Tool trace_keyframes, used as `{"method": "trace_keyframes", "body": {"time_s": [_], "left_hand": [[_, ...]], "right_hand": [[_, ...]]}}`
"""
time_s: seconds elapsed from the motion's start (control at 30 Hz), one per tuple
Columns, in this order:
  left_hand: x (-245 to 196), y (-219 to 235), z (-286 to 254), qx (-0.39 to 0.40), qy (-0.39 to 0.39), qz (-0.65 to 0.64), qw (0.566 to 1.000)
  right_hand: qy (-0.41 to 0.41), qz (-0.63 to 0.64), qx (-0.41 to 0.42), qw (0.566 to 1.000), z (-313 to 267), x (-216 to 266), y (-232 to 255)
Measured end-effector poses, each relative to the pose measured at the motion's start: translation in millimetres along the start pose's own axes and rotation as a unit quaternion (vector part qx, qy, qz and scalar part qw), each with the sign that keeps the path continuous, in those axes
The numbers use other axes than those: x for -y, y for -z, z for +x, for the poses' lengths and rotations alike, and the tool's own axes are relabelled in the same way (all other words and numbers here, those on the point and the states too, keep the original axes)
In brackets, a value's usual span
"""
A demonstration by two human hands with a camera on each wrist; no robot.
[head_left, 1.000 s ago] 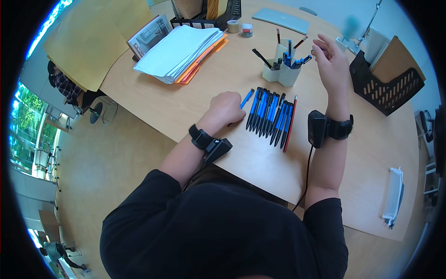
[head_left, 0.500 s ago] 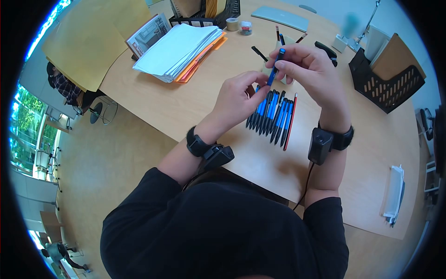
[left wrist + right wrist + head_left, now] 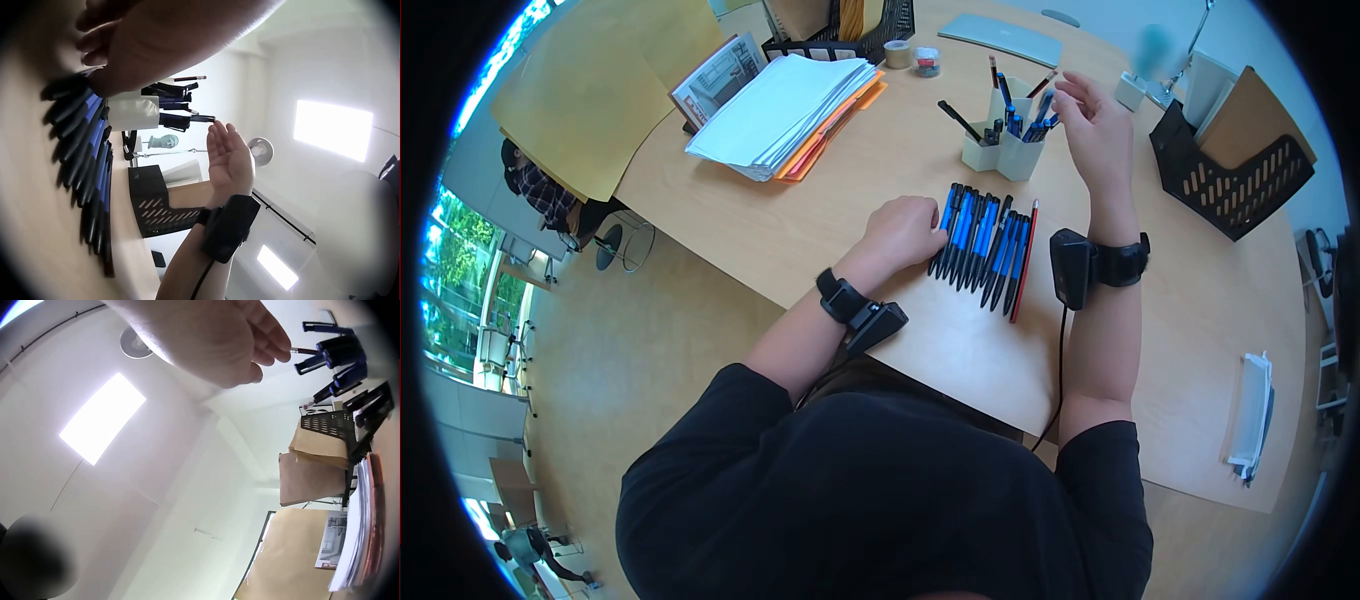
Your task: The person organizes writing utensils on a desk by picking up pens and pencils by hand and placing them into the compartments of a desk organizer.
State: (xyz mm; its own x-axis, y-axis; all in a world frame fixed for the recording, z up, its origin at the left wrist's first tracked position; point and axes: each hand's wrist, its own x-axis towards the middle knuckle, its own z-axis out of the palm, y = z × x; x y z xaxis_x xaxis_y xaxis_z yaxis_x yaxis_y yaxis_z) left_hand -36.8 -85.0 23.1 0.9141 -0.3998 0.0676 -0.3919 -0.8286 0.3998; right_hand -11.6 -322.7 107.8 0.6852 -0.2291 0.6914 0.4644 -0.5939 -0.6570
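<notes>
My left hand [image 3: 905, 233] rests at the left end of a row of blue and black pens [image 3: 983, 240], fingers curled and thumb at the end pen [image 3: 94, 102]. A red pencil [image 3: 1027, 262] closes the row on the right. Behind them stands a pale pen holder [image 3: 1019, 163] of joined cups with pens and pencils upright in it. Over its right side hangs my right hand [image 3: 1098, 135], fingers loosely extended. A blurred pen [image 3: 1044, 104] rises from the holder right at its fingertips, as the left wrist view also shows.
Stacked papers [image 3: 775, 115] with orange folders lie at the back left. A black file rack [image 3: 1230, 175] stands at right, a closed laptop [image 3: 1000, 38] and tape roll [image 3: 897, 54] at the back. A white pouch [image 3: 1249, 415] lies near the table's right edge.
Half a second ago both hands met over the row around a blue pen. Since then my right hand has moved back to the holder, and my left down to the row's end.
</notes>
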Motion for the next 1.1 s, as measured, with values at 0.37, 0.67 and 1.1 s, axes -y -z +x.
{"method": "trace_keyframes", "body": {"time_s": [0.37, 0.67, 1.1], "left_hand": [[1, 28, -6, -0.061, -0.026, -0.104, 0.992], [-46, 47, -19, -0.184, -0.177, -0.308, 0.917], [3, -11, 10, 0.015, -0.018, -0.105, 0.994]], "right_hand": [[-0.024, 0.047, 0.009, 0.999, -6, 42, 19], [-0.059, 0.234, 0.325, 0.914, -19, 76, 18], [-0.015, 0.083, -0.037, 0.996, 4, -2, 6]]}}
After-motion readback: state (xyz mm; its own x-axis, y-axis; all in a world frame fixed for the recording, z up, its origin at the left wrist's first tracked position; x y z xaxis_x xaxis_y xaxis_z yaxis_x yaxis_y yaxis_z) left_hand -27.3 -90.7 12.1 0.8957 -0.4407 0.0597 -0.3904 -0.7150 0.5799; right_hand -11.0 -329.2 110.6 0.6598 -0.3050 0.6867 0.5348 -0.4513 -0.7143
